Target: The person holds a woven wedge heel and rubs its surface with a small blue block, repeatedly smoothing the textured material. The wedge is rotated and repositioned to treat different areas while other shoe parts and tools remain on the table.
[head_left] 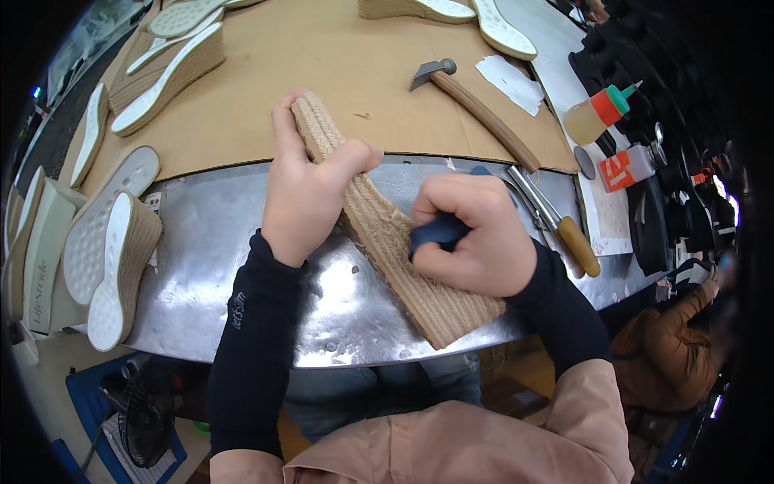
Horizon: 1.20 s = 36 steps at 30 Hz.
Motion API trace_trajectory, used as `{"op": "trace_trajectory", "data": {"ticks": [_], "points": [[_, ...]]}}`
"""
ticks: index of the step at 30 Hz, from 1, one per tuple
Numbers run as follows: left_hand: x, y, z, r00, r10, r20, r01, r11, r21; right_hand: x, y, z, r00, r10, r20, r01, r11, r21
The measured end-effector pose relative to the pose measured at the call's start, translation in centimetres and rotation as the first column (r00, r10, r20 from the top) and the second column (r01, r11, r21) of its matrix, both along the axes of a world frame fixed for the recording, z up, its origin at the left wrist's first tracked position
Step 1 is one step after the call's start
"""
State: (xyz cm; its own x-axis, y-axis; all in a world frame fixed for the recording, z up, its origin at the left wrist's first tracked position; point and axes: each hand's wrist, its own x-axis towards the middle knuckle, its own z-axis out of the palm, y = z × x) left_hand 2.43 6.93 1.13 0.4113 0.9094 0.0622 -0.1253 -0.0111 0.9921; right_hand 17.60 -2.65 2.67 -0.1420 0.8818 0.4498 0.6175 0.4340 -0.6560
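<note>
A wedge shoe sole [387,234] wrapped in woven tan jute lies tilted across the metal tabletop, its thick heel end toward me. My left hand [306,181] grips its narrow toe end, thumb on one side and fingers on the other. Against the sole's braided side, my right hand [476,230] is closed round a dark blue piece [435,234] that looks like cloth; most of it is hidden in the fist. Just beyond the right hand lie a tool with a yellow-brown handle [579,246] and a wooden-handled hammer [484,113].
Several wedge soles with white tops [117,270] stand at the left and far edges. A cardboard sheet [322,48] covers the far tabletop [218,266]. At the right are a glue bottle with a green cap [592,117] and an orange-labelled container [627,168]. Another person [669,355] sits beyond.
</note>
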Motion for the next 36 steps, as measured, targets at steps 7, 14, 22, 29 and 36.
{"op": "trace_trajectory", "data": {"ticks": [7,14,22,29,36], "points": [[0.2,0.1,-0.4,0.999,-0.019,0.038,0.015,0.995,0.097,0.1,-0.4,0.6,1.0,-0.011,0.016,0.01,1.0,0.02],[0.1,0.0,0.0,1.0,-0.015,0.018,0.014,1.0,0.011,0.0,-0.1,0.3,1.0,-0.02,0.025,0.019,0.999,0.049],[0.2,-0.1,0.4,1.0,0.002,0.02,-0.001,1.0,-0.022,0.2,-0.2,0.2,1.0,-0.01,0.022,0.01,1.0,0.02],[0.2,0.0,0.0,1.0,-0.013,0.014,0.013,1.0,0.026,0.2,-0.2,0.3,1.0,-0.002,0.005,0.002,0.999,0.04],[0.2,0.1,-0.3,1.0,0.002,0.009,-0.003,0.997,0.072,0.2,-0.2,1.1,0.999,-0.003,0.043,0.003,1.0,-0.012]]}}
